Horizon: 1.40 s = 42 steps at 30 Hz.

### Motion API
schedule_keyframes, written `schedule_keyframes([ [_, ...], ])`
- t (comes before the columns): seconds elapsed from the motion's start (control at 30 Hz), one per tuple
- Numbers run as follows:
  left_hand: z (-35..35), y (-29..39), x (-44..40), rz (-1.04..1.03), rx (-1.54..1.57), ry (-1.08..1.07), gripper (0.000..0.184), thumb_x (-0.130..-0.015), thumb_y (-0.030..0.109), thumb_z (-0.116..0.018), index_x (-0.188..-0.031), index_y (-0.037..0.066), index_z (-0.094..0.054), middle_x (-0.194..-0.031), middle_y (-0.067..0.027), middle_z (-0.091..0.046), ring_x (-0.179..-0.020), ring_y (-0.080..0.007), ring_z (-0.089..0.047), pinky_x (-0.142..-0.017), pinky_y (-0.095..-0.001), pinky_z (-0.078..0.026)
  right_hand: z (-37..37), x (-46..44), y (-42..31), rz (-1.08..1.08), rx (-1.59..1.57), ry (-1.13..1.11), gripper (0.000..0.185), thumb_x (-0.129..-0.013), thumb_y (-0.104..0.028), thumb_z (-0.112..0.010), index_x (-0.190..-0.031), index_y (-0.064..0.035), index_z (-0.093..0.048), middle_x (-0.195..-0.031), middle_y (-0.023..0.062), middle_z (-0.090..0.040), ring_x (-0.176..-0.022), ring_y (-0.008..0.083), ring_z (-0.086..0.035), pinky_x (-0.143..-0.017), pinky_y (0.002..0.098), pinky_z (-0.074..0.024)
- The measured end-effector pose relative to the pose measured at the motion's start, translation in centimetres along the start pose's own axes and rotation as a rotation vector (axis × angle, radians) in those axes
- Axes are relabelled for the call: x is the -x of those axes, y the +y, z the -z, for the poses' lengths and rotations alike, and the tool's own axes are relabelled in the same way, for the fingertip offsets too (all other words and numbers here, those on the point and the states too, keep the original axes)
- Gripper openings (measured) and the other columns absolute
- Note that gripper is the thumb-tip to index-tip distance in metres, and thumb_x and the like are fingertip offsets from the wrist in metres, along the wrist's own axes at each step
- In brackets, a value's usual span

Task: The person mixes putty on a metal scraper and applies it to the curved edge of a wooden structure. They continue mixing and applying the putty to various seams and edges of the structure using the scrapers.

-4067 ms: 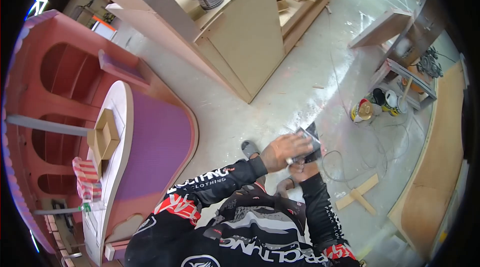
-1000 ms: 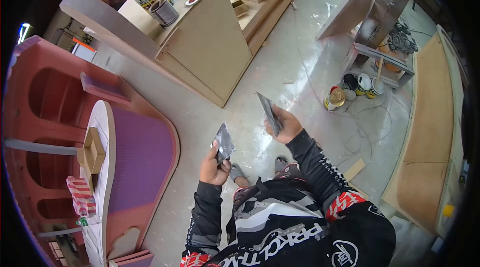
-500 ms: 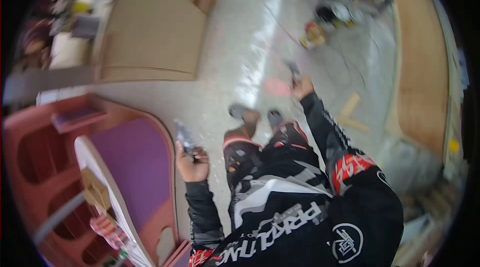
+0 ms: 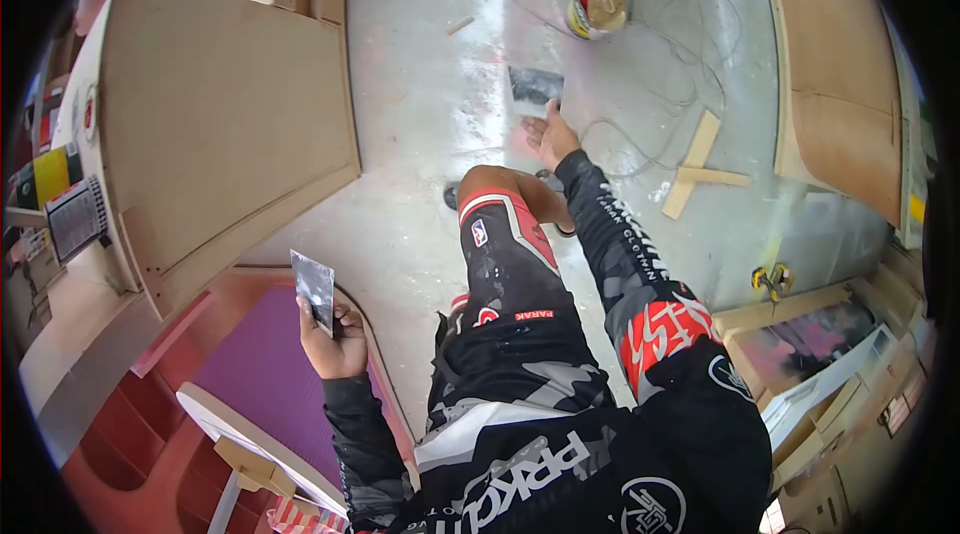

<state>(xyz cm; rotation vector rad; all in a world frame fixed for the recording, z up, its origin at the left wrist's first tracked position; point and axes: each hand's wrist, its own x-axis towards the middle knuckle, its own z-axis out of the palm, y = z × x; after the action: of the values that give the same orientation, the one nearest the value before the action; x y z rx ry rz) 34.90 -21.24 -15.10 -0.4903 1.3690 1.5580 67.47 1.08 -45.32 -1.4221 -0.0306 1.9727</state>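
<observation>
My left hand (image 4: 334,338), at the lower left, is closed around a flat grey putty scraper (image 4: 314,286) with whitish smears on its face. It is held upright beside the purple panel of a pink piece of furniture. Farther forward, my right hand (image 4: 553,137) grips the near edge of a dark rectangular putty scraper (image 4: 536,90), also streaked with white. That scraper is above the grey floor, and neither blade touches any furniture. Part of the fingers of each hand is hidden.
A large tan board cabinet (image 4: 225,124) stands at left. Ahead are an opened can (image 4: 597,10), other pails and a loose cable (image 4: 640,149). Crossed wood strips (image 4: 697,166) lie on the floor. A curved wooden panel (image 4: 840,84) and a framed piece (image 4: 800,344) stand at right.
My view has shifted forward and one knee is now raised as in a step. The right scraper has turned its broad face towards me. Both hands still hold their scrapers.
</observation>
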Motion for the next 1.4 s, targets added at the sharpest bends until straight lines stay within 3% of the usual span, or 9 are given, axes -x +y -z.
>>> schedule_keyframes([
  [0.47,0.8,-0.5,6.6,-0.058,0.169,0.225,0.013,-0.096,0.029,-0.061,-0.099,0.018,-0.055,-0.078,0.0012,-0.059,-0.061,-0.0138,-0.054,-0.052,-0.0269,-0.042,-12.0,5.4,3.9,0.169,1.232,-0.433,0.072,-0.098,-0.061,-0.040,-0.104,0.0060,-0.067,-0.099,0.0229,-0.070,-0.097,0.0292,-0.062,-0.088,0.0395,-0.0435],
  [0.57,1.9,-0.9,5.9,-0.025,0.264,0.231,0.012,-0.095,0.028,-0.061,-0.100,0.020,-0.055,-0.080,0.0017,-0.059,-0.063,-0.0135,-0.054,-0.054,-0.0275,-0.042,-10.4,2.6,5.7,0.400,1.624,-0.479,0.058,-0.103,-0.046,-0.031,-0.099,0.0002,-0.066,-0.102,0.0255,-0.068,-0.099,0.0432,-0.063,-0.085,0.0513,-0.0451],
  [0.6,2.0,-1.0,6.1,-0.043,0.264,0.231,0.015,-0.094,0.031,-0.063,-0.100,0.020,-0.055,-0.083,0.0026,-0.059,-0.070,-0.0125,-0.055,-0.056,-0.0278,-0.043,-5.8,-1.2,8.0,0.935,1.806,-0.523,0.050,-0.101,-0.044,-0.035,-0.099,-0.0048,-0.066,-0.094,0.0262,-0.068,-0.086,0.0467,-0.064,-0.079,0.0552,-0.0467],
  [0.63,0.6,-0.5,6.9,-0.035,0.247,0.253,0.019,-0.094,0.035,-0.064,-0.100,0.019,-0.056,-0.087,0.0040,-0.059,-0.076,-0.0114,-0.056,-0.058,-0.0284,-0.043,-7.5,-1.1,7.0,0.369,1.997,-0.529,0.051,-0.100,-0.043,-0.039,-0.116,-0.0009,-0.062,-0.115,0.0306,-0.062,-0.110,0.0454,-0.058,-0.094,0.0526,-0.0432],
  [0.7,0.0,0.9,5.0,-0.035,0.200,0.297,0.026,-0.094,0.038,-0.064,-0.109,0.019,-0.056,-0.094,0.0024,-0.059,-0.081,-0.0128,-0.056,-0.064,-0.0303,-0.045,-7.8,-3.7,9.5,0.450,1.458,-0.475,0.071,-0.095,-0.026,-0.049,-0.148,0.0118,-0.020,-0.159,0.0261,-0.013,-0.149,0.0363,-0.007,-0.121,0.0406,-0.0028],
  [0.9,-3.8,8.6,-8.4,-0.044,0.253,0.377,0.025,-0.095,0.039,-0.062,-0.108,0.018,-0.058,-0.091,0.0032,-0.061,-0.080,-0.0116,-0.056,-0.063,-0.0282,-0.042,-20.5,-12.6,13.9,0.434,1.347,-0.767,0.066,-0.087,-0.010,-0.047,-0.147,0.0073,-0.026,-0.155,0.0225,-0.027,-0.145,0.0362,-0.023,-0.120,0.0381,-0.0128],
  [1.07,-9.6,10.2,-10.6,0.012,0.160,0.435,0.031,-0.094,0.043,-0.063,-0.110,0.017,-0.059,-0.097,0.0039,-0.062,-0.089,-0.0116,-0.055,-0.072,-0.0302,-0.041,-16.8,-22.6,16.4,-0.263,0.559,-0.408,0.063,-0.100,-0.045,-0.048,-0.142,0.0003,-0.033,-0.133,0.0155,-0.054,-0.109,0.0305,-0.060,-0.096,0.0389,-0.0494],
  [1.23,-13.3,11.6,-11.0,0.034,0.161,0.432,0.035,-0.094,0.042,-0.063,-0.116,0.016,-0.057,-0.107,0.0024,-0.060,-0.096,-0.0126,-0.057,-0.073,-0.0324,-0.043,-16.5,-26.7,17.4,-0.271,0.786,-0.172,0.058,-0.095,-0.057,-0.051,-0.110,-0.0011,-0.057,-0.097,0.0122,-0.063,-0.090,0.0260,-0.062,-0.082,0.0422,-0.0538],
  [1.4,-17.2,13.8,-10.2,-0.042,0.212,0.320,0.035,-0.094,0.044,-0.061,-0.116,0.016,-0.059,-0.099,0.0041,-0.062,-0.090,-0.0122,-0.060,-0.077,-0.0350,-0.043,-18.3,-22.5,7.5,-0.591,1.055,-0.344,0.062,-0.099,-0.053,-0.042,-0.139,-0.0059,-0.046,-0.126,0.0123,-0.059,-0.104,0.0260,-0.060,-0.084,0.0374,-0.0525],
])
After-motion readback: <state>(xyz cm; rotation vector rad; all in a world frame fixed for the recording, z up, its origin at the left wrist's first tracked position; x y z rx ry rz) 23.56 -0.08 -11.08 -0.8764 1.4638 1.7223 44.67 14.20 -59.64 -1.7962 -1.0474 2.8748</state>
